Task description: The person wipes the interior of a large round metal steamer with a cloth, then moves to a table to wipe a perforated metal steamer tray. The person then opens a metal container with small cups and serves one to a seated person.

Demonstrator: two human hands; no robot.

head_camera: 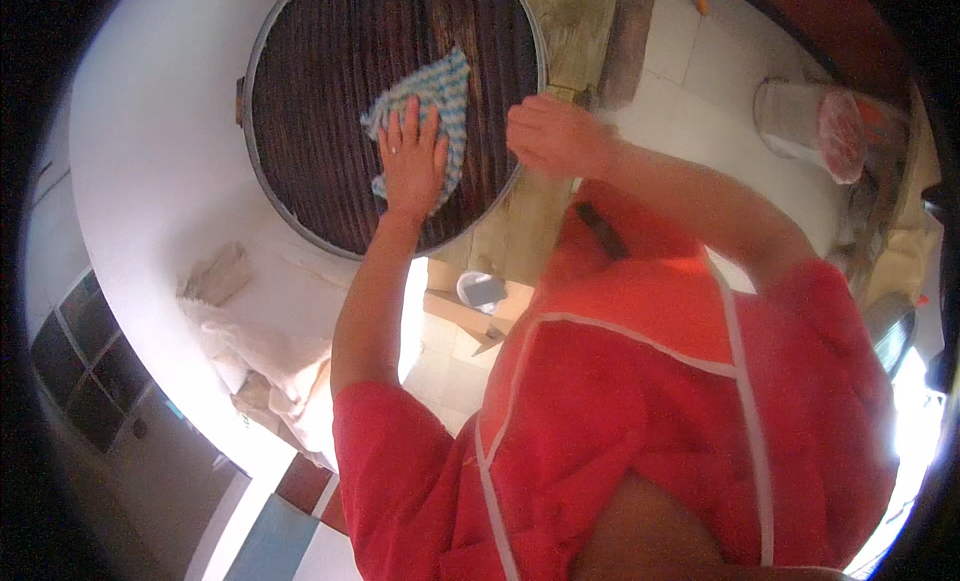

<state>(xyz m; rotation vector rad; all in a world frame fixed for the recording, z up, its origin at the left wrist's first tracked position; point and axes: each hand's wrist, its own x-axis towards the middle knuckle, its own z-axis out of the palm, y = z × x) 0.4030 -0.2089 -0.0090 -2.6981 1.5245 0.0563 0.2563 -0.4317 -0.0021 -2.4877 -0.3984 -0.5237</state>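
A round, dark brown ribbed surface (322, 115) with a thin metal rim fills the upper middle of the view. On it lies a blue-and-white patterned cloth (450, 93), partly bunched. My left hand (412, 161) presses flat on the cloth, fingers spread, with a ring on one finger. At the round surface's right edge is my right hand (559, 136), its fingers curled; whether it grips the rim or holds anything is hidden. I wear a red apron (637, 333) with light piping.
Beneath the round piece is a wooden surface (577, 25). A clear cylindrical container (787, 119) stands at the right on pale tiles. A white cup-like container (480, 290) sits low near cardboard. Crumpled pale cloth (262, 341) lies at lower left, by a white wall (142, 130).
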